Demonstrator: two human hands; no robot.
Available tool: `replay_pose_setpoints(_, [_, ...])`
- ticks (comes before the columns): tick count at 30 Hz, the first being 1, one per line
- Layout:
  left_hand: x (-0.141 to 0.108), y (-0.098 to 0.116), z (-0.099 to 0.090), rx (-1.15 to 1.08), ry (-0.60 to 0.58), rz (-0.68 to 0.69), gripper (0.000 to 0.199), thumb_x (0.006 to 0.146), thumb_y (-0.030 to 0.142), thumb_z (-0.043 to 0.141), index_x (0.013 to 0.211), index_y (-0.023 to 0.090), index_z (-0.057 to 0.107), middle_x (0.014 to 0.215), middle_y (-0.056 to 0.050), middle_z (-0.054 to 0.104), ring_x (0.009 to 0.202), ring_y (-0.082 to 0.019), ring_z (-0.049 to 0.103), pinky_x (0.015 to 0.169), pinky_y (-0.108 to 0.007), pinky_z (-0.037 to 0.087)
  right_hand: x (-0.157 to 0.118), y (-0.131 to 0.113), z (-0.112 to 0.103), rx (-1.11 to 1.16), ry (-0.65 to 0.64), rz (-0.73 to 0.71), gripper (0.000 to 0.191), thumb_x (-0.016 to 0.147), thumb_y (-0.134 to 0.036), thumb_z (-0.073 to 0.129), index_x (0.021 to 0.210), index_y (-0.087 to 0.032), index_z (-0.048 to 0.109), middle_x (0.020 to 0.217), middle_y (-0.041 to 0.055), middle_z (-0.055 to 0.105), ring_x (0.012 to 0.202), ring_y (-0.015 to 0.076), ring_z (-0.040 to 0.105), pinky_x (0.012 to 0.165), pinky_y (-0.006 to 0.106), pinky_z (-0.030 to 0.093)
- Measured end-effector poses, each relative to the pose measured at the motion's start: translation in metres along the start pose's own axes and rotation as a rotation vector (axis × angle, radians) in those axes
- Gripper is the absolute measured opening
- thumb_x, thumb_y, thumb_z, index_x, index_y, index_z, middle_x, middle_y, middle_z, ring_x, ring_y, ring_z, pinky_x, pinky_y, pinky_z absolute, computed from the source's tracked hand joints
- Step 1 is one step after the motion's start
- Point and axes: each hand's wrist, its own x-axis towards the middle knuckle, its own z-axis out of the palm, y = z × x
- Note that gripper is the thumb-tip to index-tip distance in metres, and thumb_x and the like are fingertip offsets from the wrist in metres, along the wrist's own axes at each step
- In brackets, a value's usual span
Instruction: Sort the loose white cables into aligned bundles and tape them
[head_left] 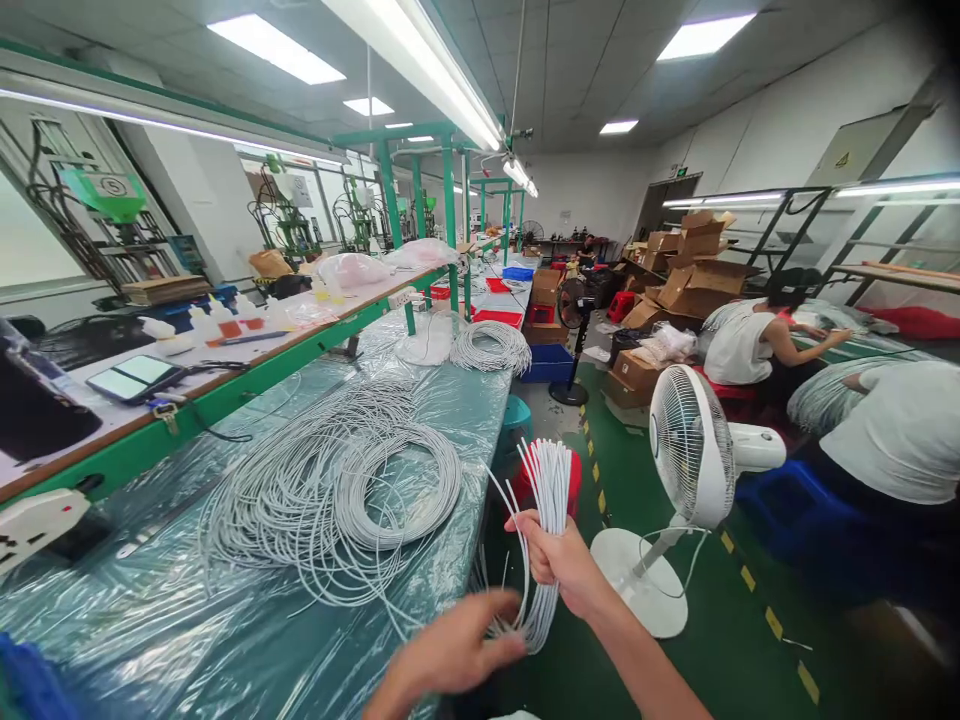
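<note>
A bundle of white cables (551, 480) stands upright in my right hand (553, 555), whose fingers are wrapped round it just beyond the table's right edge. Two cable ends lean out to the left of the bundle. Lower and to the left, my left hand (465, 640) is blurred, with thumb and fingers apart beside the bundle's lower strands; whether it touches them is unclear. On the plastic-covered table (322, 660) lie a round coil of cable (442, 490) and a wide loose heap of cable (262, 480). A further coil (491, 345) lies at the table's far end.
A white fan (682, 450) stands on the floor at the right, with a red stool (574, 485) behind the bundle. Two people in white tops sit farther right. A green-edged shelf (300, 350) runs above the table's left side. Cardboard boxes (697, 280) are piled behind.
</note>
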Motion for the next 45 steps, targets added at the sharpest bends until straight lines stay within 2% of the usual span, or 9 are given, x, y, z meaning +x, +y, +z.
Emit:
replay_pose_setpoints(3, [0.02,0.026,-0.033,-0.377,0.301,0.084,0.04,0.092,0.045,0.049,0.119,0.02,0.062,0.112,-0.007,0.069,0.103,-0.021,0.062,0.095,-0.033,0.046,-0.003,0.01,0.01,-0.038,-0.037,0.019,0.055,0.063,-0.064,0.077,0.077,-0.013,0.064,0.039,-0.013,0.022,0.036,0.003,0.013,0.036,0.021,0.01])
replay_pose_setpoints(8, [0.05,0.038,-0.04,-0.555,0.652,0.102,0.044,0.085,0.044,0.062,0.117,0.014,0.059,0.07,0.001,0.062,0.067,-0.015,0.062,0.066,-0.026,0.049,-0.007,0.019,0.019,-0.059,-0.032,0.079,0.059,0.059,-0.066,0.079,0.078,-0.012,0.064,0.04,-0.0125,0.022,0.037,0.0037,0.013,0.038,0.023,0.008])
replay_pose_setpoints(14, [0.05,0.034,-0.025,-0.522,0.616,0.103,0.065,0.089,0.039,0.06,0.145,0.017,0.036,0.076,-0.001,0.068,0.069,-0.013,0.063,0.067,-0.024,0.05,-0.006,0.023,0.008,-0.056,-0.023,0.107,0.06,0.059,-0.069,0.077,0.077,-0.015,0.059,0.039,-0.0133,0.022,0.036,0.0034,0.012,0.037,0.022,0.009])
replay_pose_setpoints(19, [0.047,0.034,-0.018,-0.553,0.464,0.062,0.064,0.087,0.044,0.061,0.143,0.016,0.044,0.087,-0.007,0.073,0.089,-0.021,0.069,0.07,-0.028,0.055,-0.006,0.024,0.006,-0.049,-0.011,0.104,0.056,0.061,-0.066,0.077,0.074,-0.018,0.052,0.039,-0.0142,0.023,0.034,0.0031,0.013,0.036,0.021,0.01])
replay_pose_setpoints(24, [0.048,0.03,-0.017,-0.493,0.397,0.085,0.051,0.088,0.045,0.059,0.129,0.015,0.059,0.09,-0.007,0.073,0.082,-0.018,0.067,0.076,-0.028,0.053,-0.006,0.023,0.01,-0.035,-0.044,0.092,0.053,0.064,-0.063,0.077,0.073,-0.02,0.048,0.04,-0.0146,0.022,0.034,0.0028,0.013,0.035,0.02,0.012])
replay_pose_setpoints(30, [0.047,0.026,-0.016,-0.64,0.422,0.035,0.057,0.085,0.048,0.062,0.132,0.016,0.055,0.086,-0.004,0.07,0.076,-0.016,0.064,0.066,-0.025,0.052,-0.003,0.03,0.01,-0.037,-0.059,0.067,0.054,0.066,-0.066,0.074,0.078,-0.015,0.058,0.038,-0.0138,0.023,0.034,0.0034,0.014,0.034,0.021,0.013])
replay_pose_setpoints(34, [0.043,0.025,-0.018,-0.458,0.543,0.03,0.032,0.084,0.045,0.064,0.087,0.014,0.072,0.066,0.001,0.058,0.062,-0.011,0.053,0.059,-0.021,0.044,0.001,0.032,0.011,-0.051,-0.067,0.036,0.052,0.068,-0.065,0.073,0.074,-0.015,0.058,0.039,-0.0127,0.024,0.034,0.0036,0.014,0.034,0.021,0.014])
replay_pose_setpoints(36, [0.039,0.027,-0.022,-0.34,0.574,0.044,0.038,0.084,0.044,0.065,0.061,0.013,0.065,0.06,0.002,0.051,0.059,-0.01,0.048,0.056,-0.021,0.039,0.003,0.032,0.012,-0.064,-0.094,0.037,0.051,0.069,-0.064,0.073,0.072,-0.016,0.057,0.039,-0.0124,0.023,0.034,0.0039,0.015,0.034,0.021,0.014])
replay_pose_setpoints(45, [0.035,0.039,-0.053,-0.573,0.525,-0.096,0.042,0.078,0.053,0.068,0.067,0.012,0.068,0.048,0.003,0.052,0.043,-0.007,0.042,0.043,-0.019,0.029,0.004,0.041,0.024,-0.275,-0.187,-0.027,0.036,0.067,-0.043,0.08,0.065,-0.014,0.059,0.051,-0.0054,0.041,0.045,0.007,0.03,0.041,0.022,0.023])
